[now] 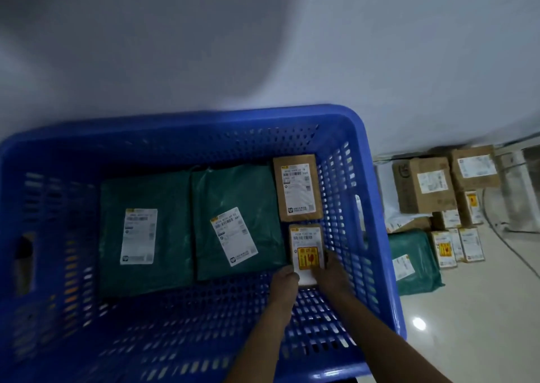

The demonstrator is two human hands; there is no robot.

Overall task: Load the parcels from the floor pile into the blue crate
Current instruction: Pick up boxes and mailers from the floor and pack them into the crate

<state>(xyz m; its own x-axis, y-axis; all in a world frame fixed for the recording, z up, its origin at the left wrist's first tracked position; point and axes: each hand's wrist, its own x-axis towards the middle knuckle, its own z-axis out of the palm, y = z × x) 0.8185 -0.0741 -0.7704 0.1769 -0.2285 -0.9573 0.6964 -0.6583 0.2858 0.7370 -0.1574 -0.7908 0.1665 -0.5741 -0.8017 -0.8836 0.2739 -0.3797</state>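
Observation:
The blue crate (377,207) fills the lower left of the head view. Inside lie two green mailer bags (146,236) (236,195) with white labels and a brown box (298,186) at the far right. Just below that box sits a small box with an orange fragile sticker (306,246) on the crate's floor. My left hand (285,283) grips its near left corner and my right hand (331,274) grips its near right side. The floor pile (432,207) of brown boxes, small labelled boxes and a green bag lies right of the crate.
A white wall rises behind the crate. Pale glossy floor tiles (482,309) stretch to the right, with a cable (496,230) running across them beside the pile. A silvery bag (523,189) stands at the far right edge.

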